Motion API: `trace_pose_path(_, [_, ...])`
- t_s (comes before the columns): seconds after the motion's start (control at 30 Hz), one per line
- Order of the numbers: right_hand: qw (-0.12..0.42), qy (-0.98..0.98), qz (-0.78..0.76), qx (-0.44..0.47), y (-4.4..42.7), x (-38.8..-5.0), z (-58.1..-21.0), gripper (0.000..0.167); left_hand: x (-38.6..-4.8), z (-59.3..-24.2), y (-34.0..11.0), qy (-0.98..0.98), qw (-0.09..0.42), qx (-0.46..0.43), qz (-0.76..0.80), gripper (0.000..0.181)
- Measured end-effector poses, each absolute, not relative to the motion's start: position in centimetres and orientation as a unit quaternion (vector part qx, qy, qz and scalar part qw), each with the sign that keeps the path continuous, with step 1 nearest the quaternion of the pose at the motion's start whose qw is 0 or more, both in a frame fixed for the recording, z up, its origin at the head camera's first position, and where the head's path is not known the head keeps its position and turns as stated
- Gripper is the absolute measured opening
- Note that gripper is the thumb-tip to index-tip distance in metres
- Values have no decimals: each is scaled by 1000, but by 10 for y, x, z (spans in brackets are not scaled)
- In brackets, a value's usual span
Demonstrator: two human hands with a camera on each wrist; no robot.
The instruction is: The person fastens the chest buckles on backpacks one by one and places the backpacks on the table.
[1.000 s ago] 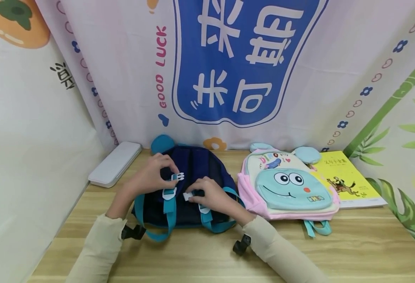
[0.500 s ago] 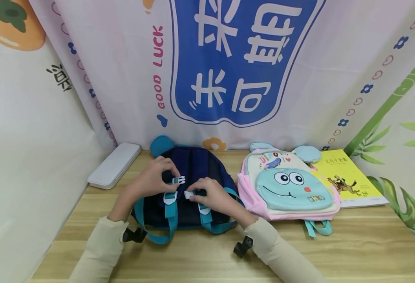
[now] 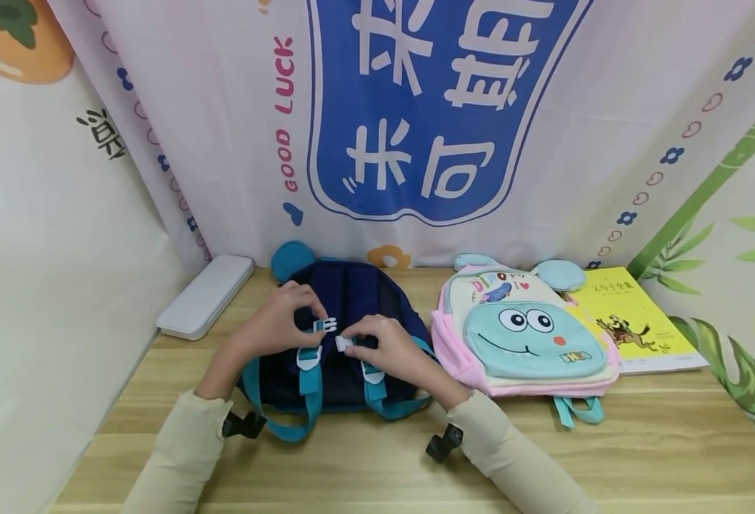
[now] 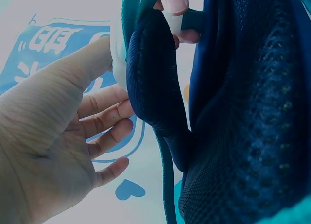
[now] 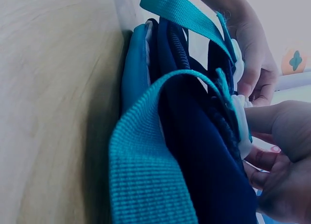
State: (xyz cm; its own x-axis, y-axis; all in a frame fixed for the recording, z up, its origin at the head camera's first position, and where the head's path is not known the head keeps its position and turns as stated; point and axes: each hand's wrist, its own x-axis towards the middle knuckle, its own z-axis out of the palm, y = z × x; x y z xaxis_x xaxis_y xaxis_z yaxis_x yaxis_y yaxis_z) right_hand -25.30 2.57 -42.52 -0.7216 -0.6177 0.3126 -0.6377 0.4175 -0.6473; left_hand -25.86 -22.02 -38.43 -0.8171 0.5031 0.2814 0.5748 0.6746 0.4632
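Note:
A dark blue backpack (image 3: 345, 285) with teal straps lies straps-up on the table. My left hand (image 3: 282, 319) pinches the teal webbing behind a white pronged buckle half (image 3: 329, 325). Just to its right, my right hand (image 3: 386, 348) pinches the white socket half (image 3: 343, 343); the halves are apart with a small gap between them. In the left wrist view my left hand (image 4: 58, 117) is beside the padded strap (image 4: 155, 73), its lower fingers spread. In the right wrist view my right hand (image 5: 291, 156) is at a white strap adjuster (image 5: 243, 124); its fingertips are partly hidden.
A pink and light-blue backpack (image 3: 534, 339) lies right of the dark one, partly over a yellow book (image 3: 628, 314). A white case (image 3: 206, 296) lies at the back left. A printed curtain (image 3: 236, 143) hangs behind the wooden table (image 3: 351, 471).
My right hand has moved slightly up with the socket half, which is now nearer the height of the pronged half. My left hand keeps its pinch almost in place. The head view has shifted slightly.

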Motion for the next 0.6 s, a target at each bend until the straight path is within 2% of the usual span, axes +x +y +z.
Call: trace_pose_path(0.6, [39, -844, 392, 364, 28, -253, -423, 23, -256, -383, -219, -919, 51, -284, -268, 15])
